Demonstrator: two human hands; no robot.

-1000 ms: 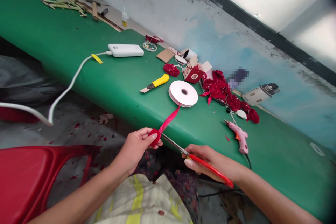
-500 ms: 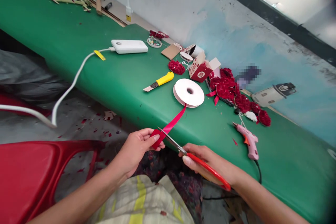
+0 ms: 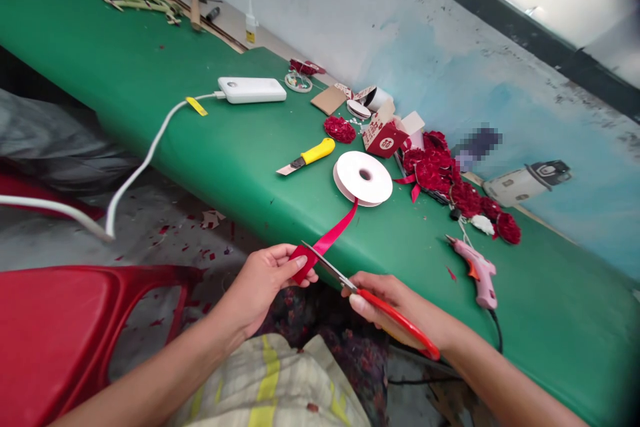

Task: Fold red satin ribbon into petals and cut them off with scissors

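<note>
A white spool [image 3: 364, 177] lies on the green table, with a red ribbon [image 3: 336, 232] running from it down to my left hand [image 3: 274, 275]. Thumb and fingers of that hand pinch the folded ribbon end just past the table's front edge. My right hand [image 3: 385, 300] is closed around red-handled scissors [image 3: 397, 319]. The scissor blades lie across the ribbon, right beside my left fingertips. Whether the ribbon is cut through cannot be made out.
On the green table [image 3: 200, 147] lie a yellow cutter [image 3: 318, 151], a white power bank [image 3: 253, 90] with a cable, a pink glue gun [image 3: 477, 272], red flowers [image 3: 433, 163] and a small box [image 3: 384, 137]. A red chair [image 3: 50, 327] stands at left.
The table and its objects have shifted slightly to the right in the view. Both hands, the ribbon and the scissors keep nearly the same pose.
</note>
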